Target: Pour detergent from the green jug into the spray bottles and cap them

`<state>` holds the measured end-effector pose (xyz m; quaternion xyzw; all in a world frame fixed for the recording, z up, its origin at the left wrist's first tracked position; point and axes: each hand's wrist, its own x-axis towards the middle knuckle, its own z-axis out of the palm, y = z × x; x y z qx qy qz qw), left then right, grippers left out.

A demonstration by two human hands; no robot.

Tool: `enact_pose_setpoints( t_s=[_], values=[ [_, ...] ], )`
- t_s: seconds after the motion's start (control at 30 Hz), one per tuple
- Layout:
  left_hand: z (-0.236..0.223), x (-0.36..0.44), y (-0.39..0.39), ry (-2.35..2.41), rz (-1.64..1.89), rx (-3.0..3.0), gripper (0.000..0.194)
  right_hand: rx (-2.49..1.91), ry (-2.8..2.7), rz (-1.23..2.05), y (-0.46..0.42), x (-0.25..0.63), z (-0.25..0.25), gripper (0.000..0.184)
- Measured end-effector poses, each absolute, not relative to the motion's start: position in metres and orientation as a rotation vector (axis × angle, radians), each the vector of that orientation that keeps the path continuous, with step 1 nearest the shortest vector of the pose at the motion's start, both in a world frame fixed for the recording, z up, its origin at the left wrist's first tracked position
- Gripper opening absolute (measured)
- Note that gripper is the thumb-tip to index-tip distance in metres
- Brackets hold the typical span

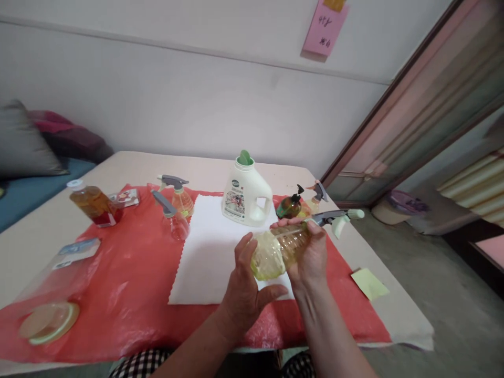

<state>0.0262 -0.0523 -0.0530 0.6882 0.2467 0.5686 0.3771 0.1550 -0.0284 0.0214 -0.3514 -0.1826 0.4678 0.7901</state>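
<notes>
A clear spray bottle (293, 242) with yellowish liquid lies tilted on its side above the white sheet, its base toward the left and its grey-and-white trigger head (334, 216) pointing right. My right hand (311, 260) is wrapped round it near the neck, thumb on top. At the base, my left hand (244, 278) cups the bottle with its fingers against the edge, while the thumb sticks out below. Just beyond stands a cream jug (244, 197) with a handle and something green in its open mouth.
A white sheet (205, 262) lies on red plastic (129, 283) over the table. Two spray bottles (183, 202) and an amber-liquid bottle (94, 205) are left; a dark pump bottle (289, 208) and another spray bottle (314, 203) are right. A round lidded container (49, 323) sits front left.
</notes>
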Motion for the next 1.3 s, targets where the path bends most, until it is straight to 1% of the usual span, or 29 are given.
enact_pose_setpoints(
  t_s=[0.07, 0.17, 0.23, 0.3, 0.4, 0.43, 0.53, 0.67, 0.77, 0.8, 0.87, 0.93, 1.0, 1.07, 1.1, 1.2, 1.23, 1.3],
  values=[
    [-0.046, 0.027, -0.053, 0.596, 1.292, 1.460, 0.092, -0.762, -0.410, 0.974, -0.028, 0.161, 0.021, 0.021],
    [-0.034, 0.024, -0.049, 0.657, 0.913, 0.937, 0.090, -0.783, -0.455, 0.929, -0.030, 0.167, 0.020, 0.022],
    [-0.028, 0.021, -0.044, 0.655, 0.663, 0.742, 0.089, -0.802, -0.487, 0.918, -0.031, 0.168, 0.019, 0.022],
    [-0.023, 0.019, -0.041, 0.615, 0.584, 0.664, 0.083, -0.808, -0.512, 0.931, -0.031, 0.166, 0.019, 0.021],
    [-0.018, 0.017, -0.043, 0.601, 0.757, 0.695, 0.062, -0.799, -0.482, 0.952, -0.029, 0.163, 0.018, 0.019],
    [-0.017, 0.017, -0.045, 0.617, 0.832, 0.738, 0.060, -0.804, -0.454, 0.956, -0.028, 0.161, 0.018, 0.019],
    [-0.018, 0.018, -0.052, 0.741, 1.037, 0.976, 0.069, -0.848, -0.393, 0.975, -0.024, 0.156, 0.017, 0.020],
    [-0.022, 0.019, -0.056, 0.883, 1.158, 1.213, 0.068, -0.844, -0.368, 0.970, -0.023, 0.154, 0.016, 0.023],
    [-0.022, 0.018, -0.051, 0.803, 1.095, 1.010, 0.084, -0.816, -0.373, 0.958, -0.025, 0.156, 0.017, 0.022],
    [-0.022, 0.016, -0.048, 0.783, 1.027, 0.889, 0.084, -0.817, -0.391, 0.964, -0.025, 0.156, 0.016, 0.021],
    [-0.023, 0.014, -0.042, 0.778, 0.822, 0.656, 0.075, -0.834, -0.449, 0.988, -0.027, 0.156, 0.014, 0.020],
    [-0.025, 0.012, -0.038, 0.770, 0.629, 0.520, 0.074, -0.848, -0.510, 1.010, -0.027, 0.154, 0.011, 0.020],
    [-0.027, 0.011, -0.036, 0.751, 0.602, 0.511, 0.068, -0.858, -0.544, 1.008, -0.026, 0.153, 0.008, 0.021],
    [-0.027, 0.013, -0.038, 0.742, 0.741, 0.609, 0.059, -0.879, -0.526, 0.997, -0.024, 0.152, 0.005, 0.022],
    [-0.027, 0.014, -0.039, 0.753, 0.828, 0.693, 0.059, -0.894, -0.499, 0.992, -0.022, 0.152, 0.004, 0.022],
    [-0.031, 0.017, -0.043, 0.913, 1.059, 1.045, 0.068, -0.920, -0.409, 0.985, -0.018, 0.151, -0.001, 0.019],
    [-0.034, 0.017, -0.043, 0.987, 1.137, 1.186, 0.068, -0.922, -0.391, 0.983, -0.017, 0.150, -0.002, 0.018],
    [-0.040, 0.018, -0.043, 1.070, 1.287, 1.474, 0.060, -0.919, -0.364, 0.976, -0.016, 0.148, -0.003, 0.019]
  ],
)
